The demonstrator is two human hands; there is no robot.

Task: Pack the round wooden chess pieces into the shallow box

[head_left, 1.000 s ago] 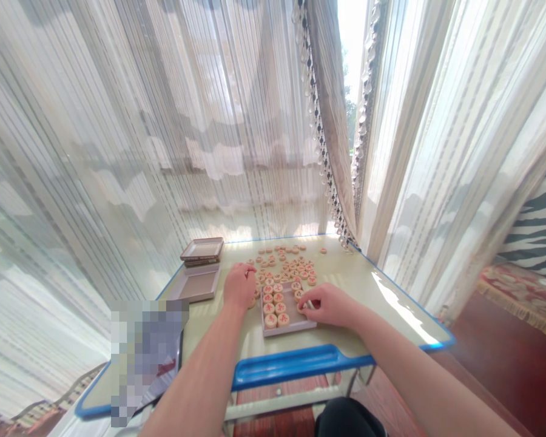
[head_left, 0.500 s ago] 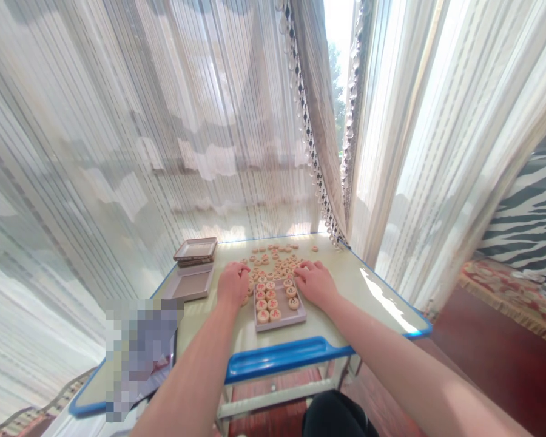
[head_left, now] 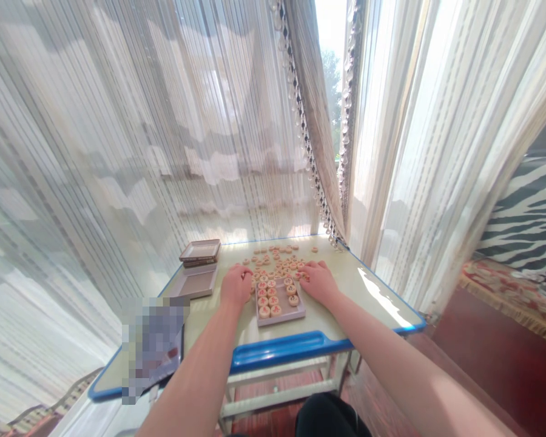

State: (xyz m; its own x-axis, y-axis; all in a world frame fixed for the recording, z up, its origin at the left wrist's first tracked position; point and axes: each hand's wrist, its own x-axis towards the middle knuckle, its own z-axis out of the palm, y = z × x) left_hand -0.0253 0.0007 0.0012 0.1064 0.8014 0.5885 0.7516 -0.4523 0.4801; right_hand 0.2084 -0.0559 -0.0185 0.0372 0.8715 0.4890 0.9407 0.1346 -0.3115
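Observation:
Round wooden Chinese chess pieces (head_left: 287, 265) lie scattered over the table, with red or dark characters on top. In front of me a shallow grey tray (head_left: 295, 314) holds two columns of red-lettered pieces (head_left: 264, 301) on its left and several dark-lettered pieces (head_left: 293, 300) on its right. My left hand (head_left: 235, 287) rests just left of the tray, fingers curled closed; whatever they hold is hidden. Beyond the tray's right side, my right hand (head_left: 320, 283) has its fingertips closed around a Chinese chess piece (head_left: 305, 276), partly covered by the fingers.
An open grey box part (head_left: 196, 284) lies at the left, with stacked shallow boxes (head_left: 201, 249) behind it. A blurred-out item (head_left: 157, 346) covers the near left corner. The table's blue rim (head_left: 282, 351) runs in front; curtains (head_left: 236, 152) hang behind.
The view has shifted slightly. My right hand has drawn a little nearer the tray, with a piece now showing at its fingertips. My left hand stays beside the tray, fingers still curled.

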